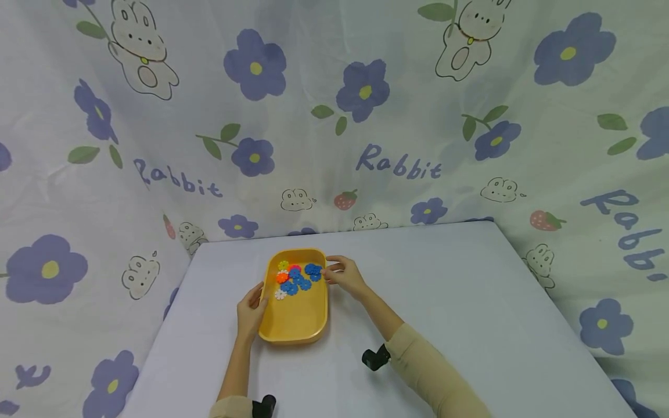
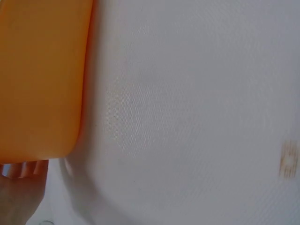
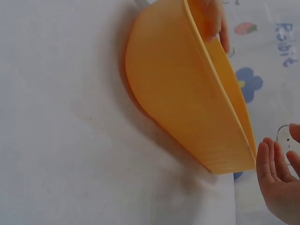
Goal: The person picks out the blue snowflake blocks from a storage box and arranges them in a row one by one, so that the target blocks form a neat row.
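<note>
In the head view a yellow plastic tray (image 1: 292, 316) with rounded corners stands on the white table. Small flower-shaped plastic pieces lie in its far half: several blue pieces (image 1: 295, 284), an orange piece (image 1: 283, 277), a yellow-green piece (image 1: 283, 265) and a white piece (image 1: 280, 294), with a pinkish-red one partly covered. My left hand (image 1: 250, 313) grips the tray's left side, thumb over the rim and fingers outside. At the far right rim is my right hand (image 1: 346, 275); its fingers look fairly straight beside the wall in the right wrist view.
The white tabletop (image 1: 428, 290) stretches out on both sides of the tray. Behind it hangs a curtain (image 1: 313, 133) printed with rabbits and purple flowers. A black wrist camera (image 1: 375, 358) sits by the right sleeve, another (image 1: 265, 405) by the left.
</note>
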The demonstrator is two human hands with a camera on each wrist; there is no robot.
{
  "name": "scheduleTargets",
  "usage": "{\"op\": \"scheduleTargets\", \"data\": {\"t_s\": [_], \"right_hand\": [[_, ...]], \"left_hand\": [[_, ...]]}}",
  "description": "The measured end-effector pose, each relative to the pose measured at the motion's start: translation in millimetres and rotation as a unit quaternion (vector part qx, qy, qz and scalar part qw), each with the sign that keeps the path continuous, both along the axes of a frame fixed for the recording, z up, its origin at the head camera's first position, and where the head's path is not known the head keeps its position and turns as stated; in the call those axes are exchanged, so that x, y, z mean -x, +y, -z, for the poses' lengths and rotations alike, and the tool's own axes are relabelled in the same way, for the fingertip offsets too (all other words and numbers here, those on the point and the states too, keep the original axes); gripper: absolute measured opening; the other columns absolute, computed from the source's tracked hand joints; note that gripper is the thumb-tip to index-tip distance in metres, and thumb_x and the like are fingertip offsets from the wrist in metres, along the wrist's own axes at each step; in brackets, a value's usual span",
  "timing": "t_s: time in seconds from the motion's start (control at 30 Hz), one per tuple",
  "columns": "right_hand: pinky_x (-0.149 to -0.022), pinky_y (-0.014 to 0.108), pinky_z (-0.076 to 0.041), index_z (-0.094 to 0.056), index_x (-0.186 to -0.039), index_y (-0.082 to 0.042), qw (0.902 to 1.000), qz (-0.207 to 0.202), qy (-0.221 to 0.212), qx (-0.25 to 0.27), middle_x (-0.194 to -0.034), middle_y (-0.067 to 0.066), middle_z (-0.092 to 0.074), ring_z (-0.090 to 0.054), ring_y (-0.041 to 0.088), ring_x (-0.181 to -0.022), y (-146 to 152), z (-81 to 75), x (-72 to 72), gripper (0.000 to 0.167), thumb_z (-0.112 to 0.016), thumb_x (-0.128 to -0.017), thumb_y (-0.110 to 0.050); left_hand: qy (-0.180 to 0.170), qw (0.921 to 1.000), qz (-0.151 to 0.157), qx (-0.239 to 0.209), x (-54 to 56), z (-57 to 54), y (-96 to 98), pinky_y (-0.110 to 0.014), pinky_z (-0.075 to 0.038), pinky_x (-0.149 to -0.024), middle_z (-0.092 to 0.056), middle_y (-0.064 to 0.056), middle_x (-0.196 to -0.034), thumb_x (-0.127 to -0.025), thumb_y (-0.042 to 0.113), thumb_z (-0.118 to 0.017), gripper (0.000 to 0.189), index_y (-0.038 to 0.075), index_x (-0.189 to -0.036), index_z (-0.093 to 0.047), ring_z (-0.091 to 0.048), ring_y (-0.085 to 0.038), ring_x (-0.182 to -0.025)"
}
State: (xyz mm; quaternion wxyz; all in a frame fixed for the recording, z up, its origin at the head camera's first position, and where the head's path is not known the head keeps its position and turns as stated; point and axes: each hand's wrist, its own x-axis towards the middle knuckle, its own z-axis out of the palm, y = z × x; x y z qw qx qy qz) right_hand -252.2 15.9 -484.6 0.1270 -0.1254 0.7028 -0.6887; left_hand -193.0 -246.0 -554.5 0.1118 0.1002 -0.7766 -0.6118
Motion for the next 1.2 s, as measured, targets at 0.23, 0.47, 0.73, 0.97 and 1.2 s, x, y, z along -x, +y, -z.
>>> {"op": "scheduleTargets", "data": {"t_s": [0.23,0.47,0.73,0.97,1.2], "right_hand": [[-0.076,0.042,-0.056,-0.046,-0.128,0.014,0.9997,0.015,-0.018,0.008,-0.098,0.024,-0.064,-0.068,0.029,-0.081,-27.1,23.7,13.9,0.048,-0.064,-0.087,-0.003],[-0.077,0.042,-0.056,-0.052,-0.122,0.013,0.9977,0.050,-0.044,-0.010,-0.096,0.021,-0.064,-0.068,0.031,-0.083,-46.9,27.0,17.8,0.041,-0.065,-0.085,-0.002],[-0.074,0.033,-0.058,-0.055,-0.122,0.009,0.9911,0.095,-0.057,-0.074,-0.104,0.021,-0.065,-0.066,0.028,-0.088,-68.3,27.2,17.0,0.044,-0.069,-0.082,-0.006],[-0.092,0.040,-0.051,-0.051,-0.128,0.008,0.9785,0.131,-0.070,-0.142,-0.122,0.025,-0.056,-0.057,0.034,-0.109,-88.6,28.4,12.8,0.049,-0.067,-0.085,-0.011],[-0.099,0.045,-0.045,-0.043,-0.134,0.007,0.9519,0.166,-0.129,-0.223,-0.130,0.024,-0.050,-0.051,0.033,-0.116,-102.5,31.5,11.5,0.056,-0.065,-0.086,-0.011]], "left_hand": [[0.003,0.9999,-0.009,-0.008,-0.6,-0.4,1.3,0.001,-0.038,-0.081,-0.049,-0.029,-0.132,-0.090,-0.002,-0.053,0.043,-0.006,-0.133,-0.049,-0.047,-0.037,-0.124],[-0.004,0.9998,-0.012,-0.015,-1.2,-1.2,3.0,0.000,-0.038,-0.083,-0.049,-0.028,-0.133,-0.091,-0.002,-0.052,0.043,-0.005,-0.134,-0.048,-0.046,-0.036,-0.125],[-0.012,0.9997,-0.008,-0.021,-3.0,-3.3,3.1,0.000,-0.038,-0.084,-0.046,-0.026,-0.137,-0.092,0.000,-0.052,0.045,-0.005,-0.136,-0.046,-0.043,-0.036,-0.127],[-0.014,0.9994,-0.008,-0.030,-1.7,-2.6,2.6,0.001,-0.039,-0.081,-0.046,-0.026,-0.136,-0.091,-0.002,-0.052,0.044,-0.005,-0.135,-0.046,-0.044,-0.036,-0.126],[-0.012,0.9994,-0.011,-0.031,-1.4,-2.5,2.8,0.000,-0.040,-0.081,-0.048,-0.026,-0.135,-0.090,-0.004,-0.053,0.043,-0.006,-0.133,-0.048,-0.045,-0.036,-0.126]]}}
